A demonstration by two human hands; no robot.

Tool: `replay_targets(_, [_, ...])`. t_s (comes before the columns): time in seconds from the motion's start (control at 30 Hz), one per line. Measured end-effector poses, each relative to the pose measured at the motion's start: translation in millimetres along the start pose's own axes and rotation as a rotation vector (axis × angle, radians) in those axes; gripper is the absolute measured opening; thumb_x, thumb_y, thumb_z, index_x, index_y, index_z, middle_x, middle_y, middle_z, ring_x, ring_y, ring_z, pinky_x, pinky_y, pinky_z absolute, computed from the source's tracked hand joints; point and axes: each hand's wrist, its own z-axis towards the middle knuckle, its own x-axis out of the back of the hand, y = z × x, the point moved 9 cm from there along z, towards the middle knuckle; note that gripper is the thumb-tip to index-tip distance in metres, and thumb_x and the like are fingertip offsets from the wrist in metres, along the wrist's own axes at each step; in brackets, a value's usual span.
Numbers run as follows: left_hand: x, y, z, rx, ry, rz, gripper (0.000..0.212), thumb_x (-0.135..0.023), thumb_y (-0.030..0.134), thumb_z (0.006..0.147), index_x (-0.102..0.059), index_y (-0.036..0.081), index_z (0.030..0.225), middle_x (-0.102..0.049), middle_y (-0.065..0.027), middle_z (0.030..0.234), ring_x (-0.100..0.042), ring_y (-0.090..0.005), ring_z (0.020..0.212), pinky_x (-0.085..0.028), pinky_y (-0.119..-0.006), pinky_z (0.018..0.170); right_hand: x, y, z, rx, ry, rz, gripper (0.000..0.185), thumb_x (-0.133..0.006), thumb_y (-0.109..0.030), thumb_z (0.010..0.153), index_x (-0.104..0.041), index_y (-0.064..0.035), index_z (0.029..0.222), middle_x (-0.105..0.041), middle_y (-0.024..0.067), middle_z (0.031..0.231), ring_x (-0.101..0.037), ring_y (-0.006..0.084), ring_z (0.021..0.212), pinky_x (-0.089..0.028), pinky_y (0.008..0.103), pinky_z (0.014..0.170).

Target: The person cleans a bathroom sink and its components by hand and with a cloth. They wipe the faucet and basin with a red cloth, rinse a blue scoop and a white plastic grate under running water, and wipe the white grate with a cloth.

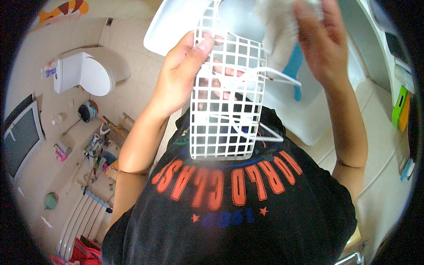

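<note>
A white plastic grid rack with thin white arms sticking out from its right side is held upright before my chest. My left hand is shut on its left edge, thumb in front and fingers behind the grid. At the upper right my right hand, blurred, holds a greyish cloth that hangs beside the rack's top right corner. Behind the rack lies a white washbasin. A blue strip-like thing shows on the white surface below the cloth.
A white toilet stands at the left on a tiled floor. Cleaning tools and cords lie near the left wall, above a white radiator. At the right edge are a shelf and a green and orange item.
</note>
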Motion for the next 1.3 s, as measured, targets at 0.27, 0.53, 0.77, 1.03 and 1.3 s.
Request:
replay_targets(0.27, [49,-6,8,-0.115,0.254,-0.020,0.029,-0.046,0.026,0.101,-0.051,0.001,0.114,-0.066,-0.0098,0.089,-0.066,-0.0141,0.066,-0.055,-0.026,0.053,49,11,-52,-0.260,0.348,0.302,0.035,-0.060,-0.017,0.086,-0.058,-0.0082,0.120,-0.061,0.0088,0.113,-0.058,0.0207,0.107,-0.047,0.0345,0.095])
replay_targets(0.53, [43,8,14,-0.184,0.264,0.046,0.031,-0.044,0.031,0.102,-0.050,0.003,0.116,-0.065,-0.0099,0.082,-0.065,-0.0160,0.055,-0.047,-0.024,0.039,0,12,-77,-0.216,-0.221,-0.473,0.083,-0.085,-0.025,0.065,-0.049,-0.0046,0.137,-0.054,0.0066,0.118,-0.053,0.0154,0.099,-0.044,0.0290,0.089])
replay_targets(0.77, [43,4,20,-0.162,0.212,0.091,0.034,-0.046,0.033,0.102,-0.051,0.003,0.115,-0.066,-0.0069,0.086,-0.062,-0.0113,0.062,-0.053,-0.025,0.054,-17,25,-56,-0.136,-0.221,-0.742,0.078,-0.080,-0.014,0.067,-0.045,-0.0090,0.136,-0.045,0.0129,0.116,-0.052,0.0199,0.094,-0.048,0.0315,0.077])
replay_targets(1.03, [116,-14,41,-0.098,0.252,0.199,0.042,-0.045,0.038,0.102,-0.050,0.001,0.121,-0.068,-0.0146,0.093,-0.068,-0.0183,0.070,-0.060,-0.032,0.061,49,48,-73,-0.180,0.055,-0.689,0.059,-0.068,-0.002,0.074,-0.042,-0.0067,0.127,-0.057,0.0132,0.120,-0.061,0.0218,0.101,-0.053,0.0325,0.079])
replay_targets(1.3, [187,-71,80,0.081,0.255,0.356,0.044,-0.043,0.038,0.103,-0.048,0.000,0.124,-0.067,-0.0127,0.100,-0.069,-0.0219,0.083,-0.059,-0.034,0.070,72,73,-87,-0.310,0.262,-0.284,0.063,-0.072,-0.006,0.081,-0.038,-0.0077,0.134,-0.057,0.0137,0.124,-0.059,0.0208,0.106,-0.053,0.0304,0.084])
